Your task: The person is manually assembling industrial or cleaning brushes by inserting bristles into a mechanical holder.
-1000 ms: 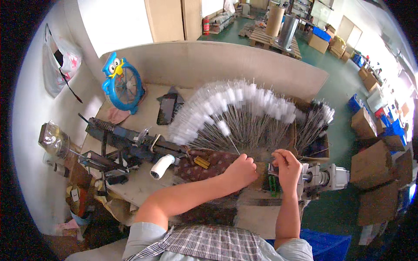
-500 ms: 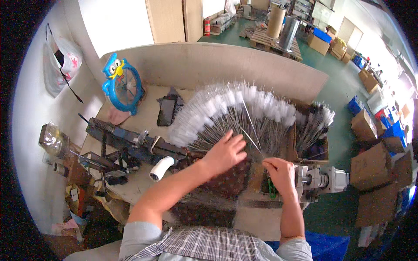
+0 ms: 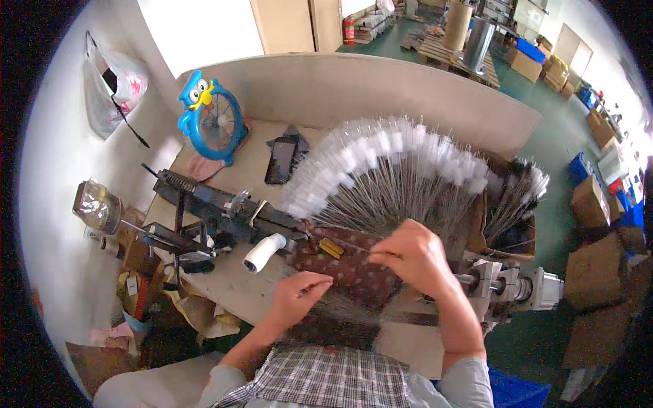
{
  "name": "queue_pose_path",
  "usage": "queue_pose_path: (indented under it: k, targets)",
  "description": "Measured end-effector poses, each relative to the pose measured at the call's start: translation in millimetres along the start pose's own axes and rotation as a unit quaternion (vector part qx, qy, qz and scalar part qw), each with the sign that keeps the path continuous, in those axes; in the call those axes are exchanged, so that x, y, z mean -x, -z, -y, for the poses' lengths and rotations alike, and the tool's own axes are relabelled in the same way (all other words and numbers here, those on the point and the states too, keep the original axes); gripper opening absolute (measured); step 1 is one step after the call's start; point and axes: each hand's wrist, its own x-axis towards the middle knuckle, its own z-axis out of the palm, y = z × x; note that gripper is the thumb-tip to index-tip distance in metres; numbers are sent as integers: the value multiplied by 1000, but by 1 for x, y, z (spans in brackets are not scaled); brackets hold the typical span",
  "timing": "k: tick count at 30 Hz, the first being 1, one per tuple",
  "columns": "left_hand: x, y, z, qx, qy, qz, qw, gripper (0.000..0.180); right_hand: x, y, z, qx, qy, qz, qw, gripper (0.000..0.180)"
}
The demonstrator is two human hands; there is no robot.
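Note:
My right hand is closed in a pinch above the brown spotted cloth. A thin wire runs left from its fingertips toward the end of a dark metal bench device. Nearer to me, my left hand is held low with thumb and fingertips pressed together; what they hold, if anything, is too small to see. A yellow tool-like piece lies on the cloth between the hands. Behind them fans out a large heap of wire-stemmed brushes with white bristle ends.
A white curved pipe sits left of the cloth. Beyond are a phone and a blue duck-shaped fan. At right stand a carton of dark-and-white brushes and a motor unit. A tan board edges the bench.
My left hand has drawn back from the brushes toward me and closed. My right hand has moved left and up over the cloth. The yellow piece has come into view.

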Motion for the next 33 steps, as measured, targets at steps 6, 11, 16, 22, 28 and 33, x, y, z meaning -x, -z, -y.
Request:
queue_pose_path:
  k: [6, 11, 16, 22, 28, 33]
  targets:
    - [0, 15, 21, 389, 311, -95, 862, 22, -39, -72, 3, -27, 28, -19, 999, 13]
    - [-3, 35, 28, 551, 292, -189, 759, 32, -55, -94, 20, 8, -2, -11, 1000, 9]
    - [-21, 22, 9, 263, 281, -60, 921, 41, -58, -95, 22, 64, -34, 14, 997, 10]
    - [-31, 25, 31, -87, 252, 52, 963, 36, -61, -88, 26, 75, -14, 27, 997, 11]
    - [-26, -10, 46, 323, 218, -56, 919, 21, -17, -63, 26, 56, 46, -117, 990, 14]
    - [-26, -16, 30, 312, 255, -55, 914, 13, 17, -100, 10, -27, 36, -58, 997, 20]
